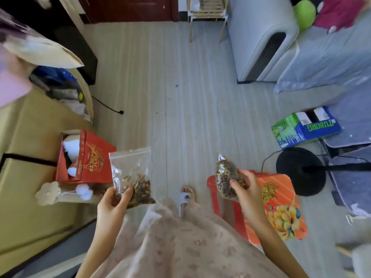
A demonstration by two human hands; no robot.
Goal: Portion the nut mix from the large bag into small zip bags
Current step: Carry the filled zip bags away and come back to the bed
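My left hand (112, 201) grips the bottom of a small clear zip bag (130, 169), held upright, with nut mix filling only its lower part. My right hand (244, 187) holds a fuller clear bag of nut mix (225, 176), its fingers curled round the bag's side. Both bags hang in the air above the floor, roughly a forearm's length apart. I cannot tell if either bag's top is sealed.
A tan table (30, 161) at left carries a red box (88, 159) and a white flower ornament (48, 192). At right stand a red stool with an orange floral cushion (281, 207), a black fan base (301, 171) and a green-blue carton (303, 127). Wood floor (180, 97) lies ahead.
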